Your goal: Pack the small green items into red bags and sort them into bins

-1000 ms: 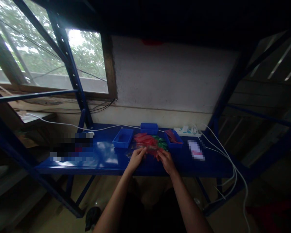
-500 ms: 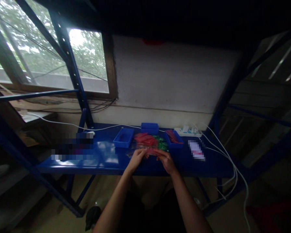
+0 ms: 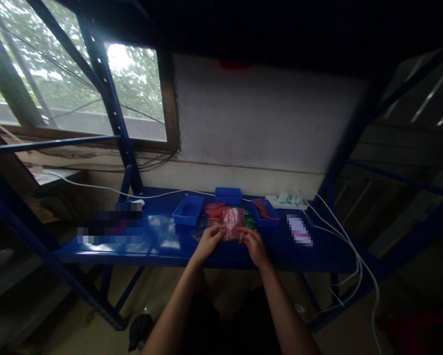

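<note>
Between my two hands is a pinkish-red, see-through plastic bag [image 3: 233, 222], held upright above the blue tabletop. My left hand [image 3: 211, 240] pinches its left edge, and my right hand [image 3: 254, 243] has its fingers on the lower right edge. Behind the bag lie more red plastic bags [image 3: 214, 210] in a loose pile. Green plastic bags [image 3: 250, 221] show to the right of it. Some clear bags [image 3: 201, 230] lie by my left hand. What, if anything, is inside the held bag is too blurred to make out.
Two blue trays stand beside the pile: the left tray [image 3: 177, 215] and the right tray [image 3: 275, 221], which holds red bags. Another blue box [image 3: 228, 194] sits behind. A power strip [image 3: 286, 200] with white cables lies at the back right. Blue posts [image 3: 112, 106] frame the table [image 3: 151, 251].
The red bag has come up from lying low and flat between my hands to standing upright, its face now showing. My hands have barely moved.
</note>
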A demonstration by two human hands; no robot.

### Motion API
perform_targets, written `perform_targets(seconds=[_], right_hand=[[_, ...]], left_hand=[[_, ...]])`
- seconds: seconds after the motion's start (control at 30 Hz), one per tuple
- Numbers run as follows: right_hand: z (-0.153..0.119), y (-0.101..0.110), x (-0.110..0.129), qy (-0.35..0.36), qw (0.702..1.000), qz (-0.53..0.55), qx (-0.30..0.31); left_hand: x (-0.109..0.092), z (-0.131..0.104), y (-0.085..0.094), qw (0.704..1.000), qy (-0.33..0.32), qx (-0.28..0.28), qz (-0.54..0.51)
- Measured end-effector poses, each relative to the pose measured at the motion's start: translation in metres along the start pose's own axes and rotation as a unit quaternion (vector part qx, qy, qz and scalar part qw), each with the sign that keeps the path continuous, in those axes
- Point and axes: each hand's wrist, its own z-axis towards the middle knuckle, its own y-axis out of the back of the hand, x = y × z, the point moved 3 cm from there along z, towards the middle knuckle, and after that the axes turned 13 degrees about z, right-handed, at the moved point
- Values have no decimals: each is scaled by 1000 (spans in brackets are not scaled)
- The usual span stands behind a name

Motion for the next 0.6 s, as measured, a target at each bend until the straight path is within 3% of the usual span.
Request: perform_targets(seconds=[0.13,0.33,0.6], right_hand=[[1,-1,1,5,1000,5,-8],[2,0,2,77,991,-107,-9],[0,-8,10,100,987,-122,8]], left_hand=[[2,0,-1,1000,4,2,-7],[1,0,0,1000,-5,-16,7],[-6,-2,1,998,-56,-3,26]])
